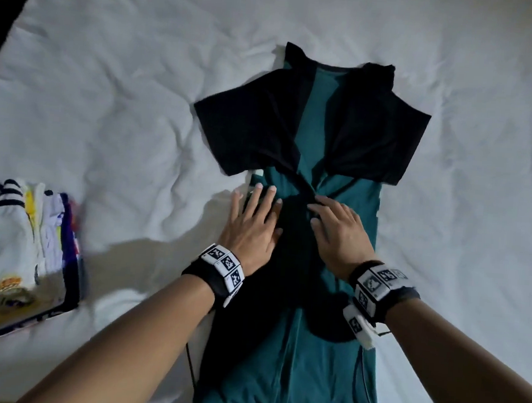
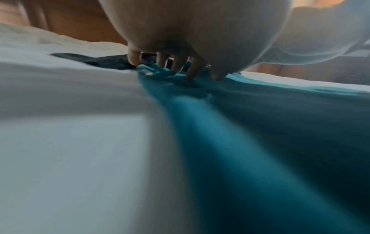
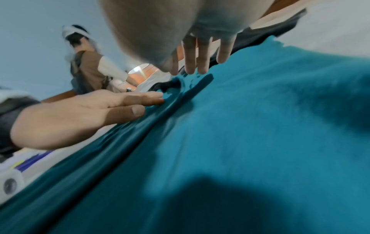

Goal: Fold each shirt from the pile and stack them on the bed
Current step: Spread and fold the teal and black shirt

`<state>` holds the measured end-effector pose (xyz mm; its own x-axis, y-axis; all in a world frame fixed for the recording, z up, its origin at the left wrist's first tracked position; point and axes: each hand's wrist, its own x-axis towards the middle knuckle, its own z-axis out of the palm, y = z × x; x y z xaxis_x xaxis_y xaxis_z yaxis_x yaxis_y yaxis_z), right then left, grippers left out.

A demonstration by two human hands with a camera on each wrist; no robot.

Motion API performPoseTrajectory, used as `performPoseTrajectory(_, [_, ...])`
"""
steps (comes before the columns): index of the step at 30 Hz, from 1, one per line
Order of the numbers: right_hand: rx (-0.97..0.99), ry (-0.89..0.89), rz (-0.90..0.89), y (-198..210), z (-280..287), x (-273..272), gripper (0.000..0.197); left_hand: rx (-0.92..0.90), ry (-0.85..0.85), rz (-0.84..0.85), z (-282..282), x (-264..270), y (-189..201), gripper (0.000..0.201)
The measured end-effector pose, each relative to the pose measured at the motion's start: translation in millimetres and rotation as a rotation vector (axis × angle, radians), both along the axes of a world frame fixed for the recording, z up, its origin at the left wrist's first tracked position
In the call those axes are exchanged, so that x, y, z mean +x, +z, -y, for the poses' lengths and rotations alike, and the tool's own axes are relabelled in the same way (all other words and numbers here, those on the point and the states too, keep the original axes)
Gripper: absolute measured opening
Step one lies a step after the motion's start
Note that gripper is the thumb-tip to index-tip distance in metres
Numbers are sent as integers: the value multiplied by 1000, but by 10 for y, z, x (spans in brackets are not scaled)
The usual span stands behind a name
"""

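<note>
Shirt (image 1: 290, 376) hem cut off below hands (image 1: 250, 228).

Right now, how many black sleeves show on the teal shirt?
2: left black sleeve and right black sleeve, both lying across the teal shirt beyond the hands. None appears hidden.

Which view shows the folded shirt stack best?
Head view: the folded shirt stack lies whole on the bed, to the left of the teal shirt. The right wrist view catches only a blurred edge at lower left, behind the left hand. The left wrist view shows none.
</note>
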<state>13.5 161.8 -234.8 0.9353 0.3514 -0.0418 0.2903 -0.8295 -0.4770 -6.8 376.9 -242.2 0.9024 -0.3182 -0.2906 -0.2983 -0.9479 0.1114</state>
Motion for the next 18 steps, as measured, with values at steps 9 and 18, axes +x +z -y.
performPoseTrajectory(9, [44, -485, 40, -9, 686, 1020, 34, -92, -116, 148, 490, 760, -105, 55])
performPoseTrajectory(18, [-122, -574, -168, 73, 979, 2201, 50, -34, -34, 118, 882, 1246, 58, 19])
